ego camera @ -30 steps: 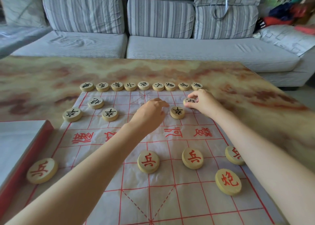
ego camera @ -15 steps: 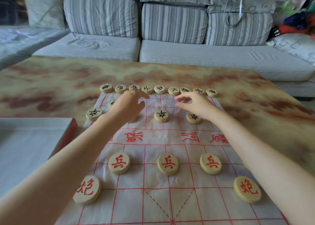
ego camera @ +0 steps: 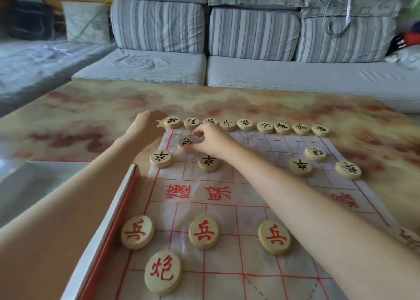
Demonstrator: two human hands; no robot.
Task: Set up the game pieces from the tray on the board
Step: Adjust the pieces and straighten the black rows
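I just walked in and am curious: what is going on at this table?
A person is laying out Chinese chess on a white sheet board with red lines. The right grip pinches a round wooden piece with a black character near the far left corner. The left grip is beside the far row of black-lettered pieces; contact is unclear. Red-lettered pieces lie nearer.

a single wide-angle view, worn on the head, looks forward and down from the near side of the bench [ego camera: 68, 109]. it faces across the board [ego camera: 193, 211] toward the striped sofa [ego camera: 250, 34] beyond the far edge. the near board rows sit close and large at the bottom, and the tray [ego camera: 106, 227] is cut by the lower left corner.
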